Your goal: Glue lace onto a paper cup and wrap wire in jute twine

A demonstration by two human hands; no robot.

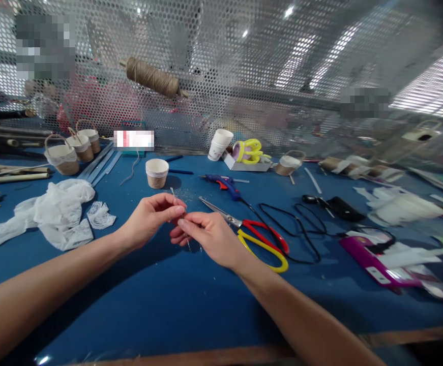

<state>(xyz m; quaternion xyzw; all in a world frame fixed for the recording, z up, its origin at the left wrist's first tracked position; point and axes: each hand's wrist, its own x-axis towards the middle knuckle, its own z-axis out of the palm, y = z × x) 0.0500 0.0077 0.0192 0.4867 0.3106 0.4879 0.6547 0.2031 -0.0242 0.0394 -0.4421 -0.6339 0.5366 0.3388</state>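
My left hand (156,218) and my right hand (208,231) meet over the middle of the table, both with fingers pinched together. Between them runs a thin strand of twine (173,193); one end sticks up past the left fingers, and thin ends hang below the right fingers. Most of it is hidden by the fingertips. Just beyond the hands stands a small paper cup wrapped in twine (157,175), upright, without a handle. Scissors (240,222) with red and yellow handles lie beside my right hand. Behind them rests a blue glue gun (223,185).
White lace (59,211) is heaped at left, near several handled cups (63,158). A twine spool (152,77) hangs on the mesh screen. Stacked white cups (220,144) and a white box (244,163) stand behind. A black cord (305,239) loops toward a purple case (374,264).
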